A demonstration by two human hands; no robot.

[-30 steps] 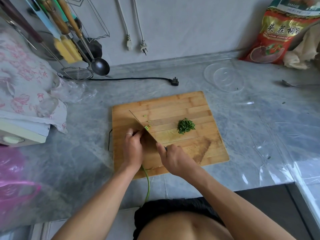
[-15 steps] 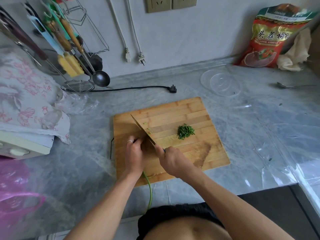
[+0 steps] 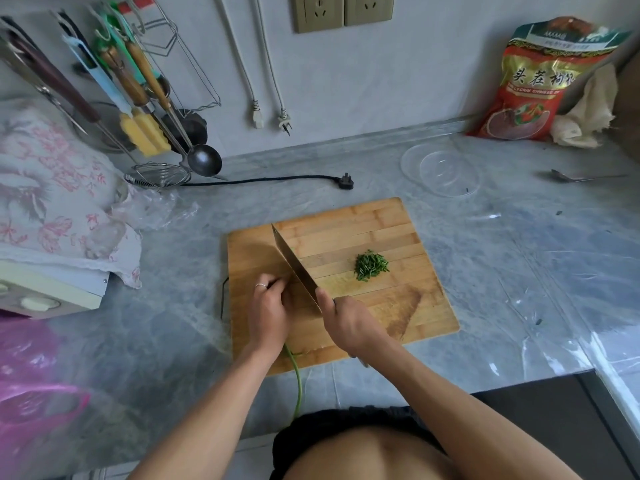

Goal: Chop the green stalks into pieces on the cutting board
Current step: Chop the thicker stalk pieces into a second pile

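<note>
Two hands work on the cutting board (image 3: 363, 220). Left hand (image 3: 268, 315), fingers curled, pins the green stalks (image 3: 297, 382); their long axis runs from the near edge, overhanging, away toward the blade. Right hand (image 3: 349, 323) grips the cleaver (image 3: 294, 265), tip pointing far-left. Chopped pieces (image 3: 371, 265) lie right of it.

Landmark: clear plastic lid (image 3: 441, 171) on the grey marble counter (image 3: 519, 258). Red snack bag (image 3: 540, 81) behind it against the wall, crumpled cloth (image 3: 585, 116) beside bag. Metal spoon (image 3: 581, 177) right of the lid. Black plug (image 3: 346, 182) left of it; farther left, ladle (image 3: 204, 160), wire strainer (image 3: 157, 174), floral cloth (image 3: 52, 192). Wall sockets (image 3: 343, 10) above, to the left.
</note>
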